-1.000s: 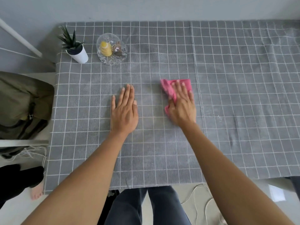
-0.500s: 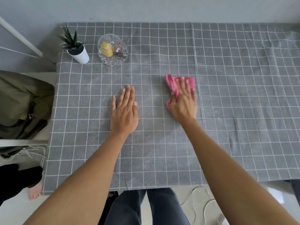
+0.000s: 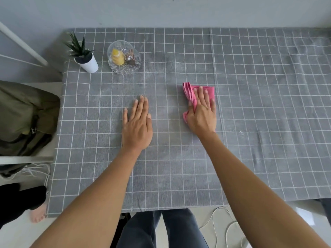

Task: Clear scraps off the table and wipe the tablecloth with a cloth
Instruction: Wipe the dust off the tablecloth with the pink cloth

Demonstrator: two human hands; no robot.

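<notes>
A grey tablecloth [image 3: 268,104] with a white grid covers the table. My right hand [image 3: 202,113] lies flat on a bunched pink cloth [image 3: 189,92] and presses it onto the tablecloth near the middle, fingers straight and pointing away from me. To its left, my left hand [image 3: 138,126] rests flat on the tablecloth with fingers together and holds nothing. A few tiny pale specks [image 3: 240,132] lie on the tablecloth right of my right hand.
A glass bowl [image 3: 123,58] holding yellow and brown wrappers stands at the back left, beside a small plant in a white pot [image 3: 86,60]. An olive bag [image 3: 23,119] sits left of the table. A person's bare foot [image 3: 36,213] and cables lie on the floor.
My right hand has slid the pink cloth slightly to the right and away from me. My left hand has stayed in place.
</notes>
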